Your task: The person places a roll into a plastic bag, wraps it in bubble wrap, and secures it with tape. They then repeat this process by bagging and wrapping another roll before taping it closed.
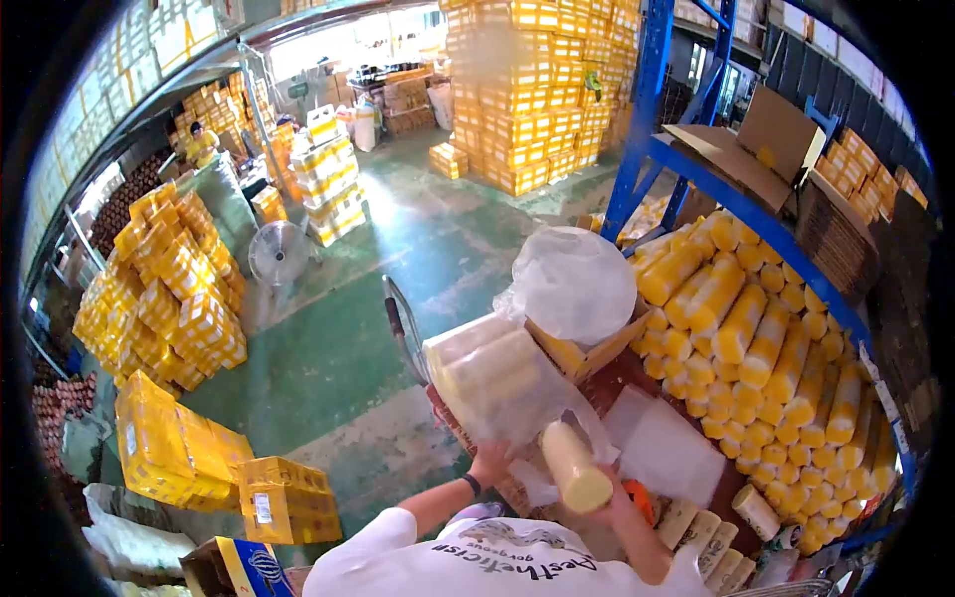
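Observation:
My right hand point(609, 490) grips the near end of a cream-coloured cylindrical roll point(577, 473), which lies tilted with its far end inside the mouth of a clear plastic bag point(517, 403). My left hand point(489, 462), with a dark band at the wrist, is closed on the bag's near left edge; its fingertips are partly covered by the plastic. More cream rolls point(482, 358) lie side by side deeper in the bag. The bag rests on a cart with a curved metal handle point(398, 318). An orange object point(639, 500) shows just beside my right hand.
Beyond the bag, a carton point(587, 348) holds bunched clear plastic point(572, 284). Yellow-and-white rolls point(766, 348) are piled on the right beneath a blue rack point(756, 174). Yellow-taped cartons point(189, 448) stand left, near a fan point(279, 254). Another person point(202, 146) is far back left.

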Action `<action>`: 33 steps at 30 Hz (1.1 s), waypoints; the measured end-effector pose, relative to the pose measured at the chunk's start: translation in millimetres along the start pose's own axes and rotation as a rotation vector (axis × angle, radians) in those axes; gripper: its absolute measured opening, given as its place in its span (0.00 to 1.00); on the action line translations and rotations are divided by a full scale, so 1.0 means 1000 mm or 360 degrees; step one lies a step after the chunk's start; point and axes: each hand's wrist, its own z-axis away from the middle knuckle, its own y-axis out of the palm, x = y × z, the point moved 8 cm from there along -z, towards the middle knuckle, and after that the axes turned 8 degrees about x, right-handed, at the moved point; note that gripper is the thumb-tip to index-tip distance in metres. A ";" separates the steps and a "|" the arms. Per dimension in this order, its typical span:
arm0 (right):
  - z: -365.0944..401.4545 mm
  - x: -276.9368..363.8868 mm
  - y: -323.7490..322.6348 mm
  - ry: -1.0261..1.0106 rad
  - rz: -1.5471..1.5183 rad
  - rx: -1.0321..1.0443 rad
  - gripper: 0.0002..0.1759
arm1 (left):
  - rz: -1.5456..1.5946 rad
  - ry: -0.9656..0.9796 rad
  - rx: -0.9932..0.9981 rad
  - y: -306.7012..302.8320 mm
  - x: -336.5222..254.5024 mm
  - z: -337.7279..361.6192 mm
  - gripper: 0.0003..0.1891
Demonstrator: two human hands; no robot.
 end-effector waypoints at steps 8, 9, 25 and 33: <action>0.146 -0.023 -0.054 -0.0611 0.0166 -0.0572 0.25 | 0.0921 -0.0646 -0.0989 -0.040 0.196 0.006 0.11; 0.151 -0.019 -0.057 -0.0715 0.0191 -0.0580 0.25 | 0.2132 -0.0474 -0.0833 -0.013 0.239 0.003 0.13; 0.079 -0.045 -0.129 -0.0556 -0.0002 -0.0783 0.27 | 0.1500 -0.0266 -0.0482 -0.089 0.105 -0.017 0.25; 0.056 -0.012 -0.090 -0.0642 0.0353 -0.0707 0.27 | 0.0203 -0.0763 0.0627 -0.046 0.248 -0.172 0.33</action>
